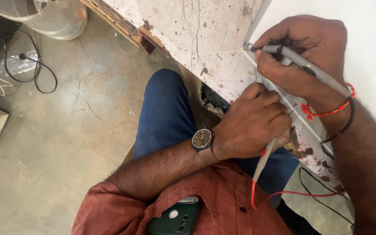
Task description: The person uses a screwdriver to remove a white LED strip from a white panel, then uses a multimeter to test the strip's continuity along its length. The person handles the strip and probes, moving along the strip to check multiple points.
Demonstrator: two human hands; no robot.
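Two probes meet a thin strip (283,98) on the stained bench (205,39): left hand (251,126) fingers clamped on the red probe (264,159), right hand (303,56) at one o'clock gripping the grey probe (303,63), mid-contact.

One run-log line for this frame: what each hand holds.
left hand: grips red-lead probe | right hand: grips grey probe, tip at panel edge | surface: stained white table

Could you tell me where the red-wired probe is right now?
The grey probe with the red wire is gripped in the left hand, lower centre-right, its tip hidden, beside the wristwatch.
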